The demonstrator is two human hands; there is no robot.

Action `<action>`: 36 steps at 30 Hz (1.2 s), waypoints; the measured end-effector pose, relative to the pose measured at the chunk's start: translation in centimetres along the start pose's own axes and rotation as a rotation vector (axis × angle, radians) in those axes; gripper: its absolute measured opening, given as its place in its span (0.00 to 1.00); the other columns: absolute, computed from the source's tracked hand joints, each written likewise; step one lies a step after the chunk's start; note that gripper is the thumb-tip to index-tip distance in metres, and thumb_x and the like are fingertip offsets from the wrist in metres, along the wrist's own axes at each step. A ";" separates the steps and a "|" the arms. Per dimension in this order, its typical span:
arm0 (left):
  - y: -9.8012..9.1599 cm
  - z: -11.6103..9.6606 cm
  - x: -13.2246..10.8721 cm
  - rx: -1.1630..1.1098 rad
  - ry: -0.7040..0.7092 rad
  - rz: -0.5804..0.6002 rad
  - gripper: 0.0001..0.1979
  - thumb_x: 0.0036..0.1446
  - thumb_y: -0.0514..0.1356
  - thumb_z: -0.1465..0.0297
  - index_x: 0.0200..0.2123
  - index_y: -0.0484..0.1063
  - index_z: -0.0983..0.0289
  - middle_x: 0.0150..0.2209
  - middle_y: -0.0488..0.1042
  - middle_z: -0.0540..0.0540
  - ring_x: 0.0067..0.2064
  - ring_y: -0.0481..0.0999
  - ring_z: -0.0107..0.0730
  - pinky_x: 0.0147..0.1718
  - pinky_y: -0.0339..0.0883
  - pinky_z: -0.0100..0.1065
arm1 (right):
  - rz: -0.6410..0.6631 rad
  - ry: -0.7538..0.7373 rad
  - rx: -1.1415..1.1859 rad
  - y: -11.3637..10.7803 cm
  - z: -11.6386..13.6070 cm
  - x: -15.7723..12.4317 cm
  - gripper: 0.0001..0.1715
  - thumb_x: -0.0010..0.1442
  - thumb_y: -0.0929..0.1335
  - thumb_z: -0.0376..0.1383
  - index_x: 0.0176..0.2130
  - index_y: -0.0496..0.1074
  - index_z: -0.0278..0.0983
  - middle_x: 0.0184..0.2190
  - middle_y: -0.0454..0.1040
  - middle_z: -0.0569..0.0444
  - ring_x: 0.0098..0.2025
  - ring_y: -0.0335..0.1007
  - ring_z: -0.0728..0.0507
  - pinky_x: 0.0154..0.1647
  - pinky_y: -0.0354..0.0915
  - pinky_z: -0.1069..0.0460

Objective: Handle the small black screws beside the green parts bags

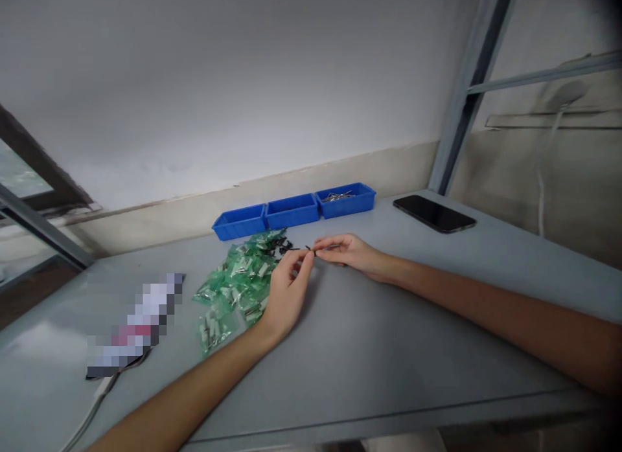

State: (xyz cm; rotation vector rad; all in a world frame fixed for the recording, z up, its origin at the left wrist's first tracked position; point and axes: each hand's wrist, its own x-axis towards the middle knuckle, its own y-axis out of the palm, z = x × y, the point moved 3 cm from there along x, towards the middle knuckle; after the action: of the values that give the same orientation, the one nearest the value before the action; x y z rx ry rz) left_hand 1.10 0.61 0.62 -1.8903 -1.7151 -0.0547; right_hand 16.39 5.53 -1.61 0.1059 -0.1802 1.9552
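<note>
My left hand (287, 289) and my right hand (350, 254) meet fingertip to fingertip above the grey table. Between the pinched fingertips is a small black piece (311, 250); its exact kind is too small to make out. Both hands seem to grip it. Just beyond my left fingers lie several loose small black parts (282, 245). To the left of that hand spreads a pile of green-tinted plastic bags (238, 274) with pale and metallic small parts inside, partly hidden behind the hand.
Three blue bins stand in a row by the wall: left (240, 224), middle (291, 212) and right (346, 201), the last holding thin metal pieces. A black phone (434, 213) lies at the right. A pixelated device (140, 326) with a white cable (92, 410) lies left.
</note>
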 end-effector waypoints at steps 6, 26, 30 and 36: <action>0.0 0.0 0.1 -0.021 -0.013 0.021 0.09 0.60 0.53 0.65 0.34 0.70 0.63 0.32 0.70 0.51 0.33 0.68 0.29 0.32 0.61 0.29 | 0.029 -0.095 0.016 0.4 0.2 -0.1 0.15 0.46 0.73 0.43 0.35 0.77 0.39 0.39 0.73 0.53 0.41 0.68 0.47 0.44 0.62 0.51; -0.3 0.1 0.1 0.060 0.089 -0.119 0.08 0.53 0.61 0.64 0.28 0.72 0.63 0.34 0.67 0.52 0.33 0.68 0.27 0.30 0.62 0.29 | -0.073 0.073 -0.066 0.0 0.4 -0.1 0.24 0.47 0.71 0.50 0.38 0.76 0.36 0.30 0.71 0.53 0.26 0.57 0.52 0.22 0.49 0.56; -0.3 -0.1 0.1 0.020 0.094 -0.136 0.08 0.51 0.63 0.64 0.29 0.73 0.63 0.35 0.67 0.52 0.32 0.68 0.27 0.29 0.63 0.29 | -0.092 0.090 -0.055 0.0 0.3 -0.1 0.24 0.47 0.71 0.50 0.38 0.75 0.36 0.27 0.70 0.54 0.23 0.55 0.53 0.21 0.49 0.56; -0.6 -0.1 0.0 0.019 0.059 -0.173 0.08 0.54 0.59 0.65 0.32 0.70 0.63 0.34 0.68 0.52 0.31 0.67 0.27 0.28 0.62 0.28 | -0.102 0.083 -0.069 0.0 0.4 -0.2 0.23 0.48 0.70 0.49 0.37 0.76 0.35 0.29 0.72 0.53 0.24 0.58 0.52 0.21 0.52 0.56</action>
State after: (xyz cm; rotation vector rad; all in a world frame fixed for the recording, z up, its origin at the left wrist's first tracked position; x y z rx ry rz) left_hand 0.61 0.61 0.94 -1.7060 -1.8281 -0.1580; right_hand 16.47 5.25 -1.29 -0.0109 -0.1844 1.8463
